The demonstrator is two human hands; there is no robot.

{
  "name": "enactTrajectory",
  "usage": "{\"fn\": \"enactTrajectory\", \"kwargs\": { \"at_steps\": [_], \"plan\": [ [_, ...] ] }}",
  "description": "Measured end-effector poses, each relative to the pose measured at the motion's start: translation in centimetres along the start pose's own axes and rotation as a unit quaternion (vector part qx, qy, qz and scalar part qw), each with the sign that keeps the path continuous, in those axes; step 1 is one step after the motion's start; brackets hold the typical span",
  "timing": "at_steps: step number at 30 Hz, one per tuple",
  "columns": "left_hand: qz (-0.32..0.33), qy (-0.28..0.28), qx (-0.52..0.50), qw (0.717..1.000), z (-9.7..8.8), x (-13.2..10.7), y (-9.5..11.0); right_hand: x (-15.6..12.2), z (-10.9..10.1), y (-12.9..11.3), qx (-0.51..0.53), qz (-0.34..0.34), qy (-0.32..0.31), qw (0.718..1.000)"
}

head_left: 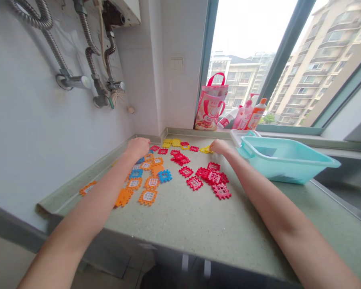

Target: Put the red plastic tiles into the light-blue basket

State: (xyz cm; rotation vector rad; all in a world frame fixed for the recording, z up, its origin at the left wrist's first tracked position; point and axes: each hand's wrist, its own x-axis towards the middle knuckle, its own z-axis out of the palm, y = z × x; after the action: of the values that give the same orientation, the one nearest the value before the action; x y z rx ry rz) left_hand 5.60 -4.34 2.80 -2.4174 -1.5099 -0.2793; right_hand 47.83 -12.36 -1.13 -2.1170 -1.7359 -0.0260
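Note:
My right hand (219, 146) is at the back of the counter, its fingers closed at the edge of a yellow notched plastic building tile (206, 149). At the back left, my left hand (137, 147) is curled near red tiles (163, 151); its fingertips are mostly hidden, and I cannot make out what they hold. Orange tiles (148, 196) with white window grids lie beneath and beside the left forearm, among some blue ones (165, 176). Red tiles (222, 191) form a loose heap left of my right forearm. More yellow tiles (176, 142) lie by the back edge.
A turquoise plastic basin (289, 158) stands on the right beside a metal sink (345, 176). A pink bag (210, 108) and several bottles (255, 114) line the window sill. Metal hoses and valves (78, 82) stick out from the left wall. The counter's front edge (168, 241) is close.

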Motion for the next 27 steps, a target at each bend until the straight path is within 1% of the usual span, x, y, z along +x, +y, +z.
{"fn": "enactTrajectory", "kwargs": {
  "at_steps": [2,3,4,6,8,10,12,14,16,19,21,24,27],
  "plan": [
    [-0.001,-0.002,-0.023,1.000,0.4,0.0,-0.4,0.6,0.9,-0.3,0.011,0.068,0.009,0.998],
    [0.007,-0.007,-0.032,0.999,0.6,-0.1,-0.3,0.9,1.3,-0.5,0.019,0.087,0.015,0.996],
    [0.018,-0.014,-0.037,0.999,0.9,-0.1,-0.1,1.2,1.7,-0.7,0.028,0.090,0.022,0.995],
    [0.049,-0.028,-0.049,0.997,1.5,-0.2,0.5,1.7,2.1,-1.2,0.047,0.066,0.031,0.996],
    [0.081,-0.057,-0.065,0.993,1.9,-0.3,1.1,2.0,2.3,-1.7,0.061,0.039,0.034,0.997],
    [0.109,-0.096,-0.075,0.987,2.0,-0.3,1.7,2.1,2.4,-2.2,0.065,0.016,0.031,0.997],
    [0.126,-0.121,-0.084,0.981,1.9,-0.4,2.3,2.1,2.4,-2.9,0.062,-0.009,0.023,0.998],
    [0.156,-0.120,-0.109,0.974,1.6,-0.5,3.1,2.1,2.3,-3.8,0.057,-0.045,0.012,0.997],
    [0.204,-0.114,-0.144,0.962,1.2,-0.9,4.2,2.2,2.5,-4.9,0.050,-0.089,-0.003,0.995],
    [0.287,-0.117,-0.185,0.932,0.3,-1.8,6.1,2.5,2.9,-6.4,0.028,-0.140,-0.030,0.989],
    [0.324,-0.128,-0.206,0.915,-0.2,-2.5,7.1,2.9,3.4,-7.1,0.007,-0.154,-0.052,0.987],
    [0.345,-0.126,-0.233,0.900,-0.8,-3.0,7.6,3.6,3.8,-7.4,-0.030,-0.159,-0.077,0.984],
    [0.341,-0.096,-0.240,0.904,-0.6,-2.8,7.2,3.7,3.5,-6.8,-0.063,-0.150,-0.089,0.983]
  ]
}}
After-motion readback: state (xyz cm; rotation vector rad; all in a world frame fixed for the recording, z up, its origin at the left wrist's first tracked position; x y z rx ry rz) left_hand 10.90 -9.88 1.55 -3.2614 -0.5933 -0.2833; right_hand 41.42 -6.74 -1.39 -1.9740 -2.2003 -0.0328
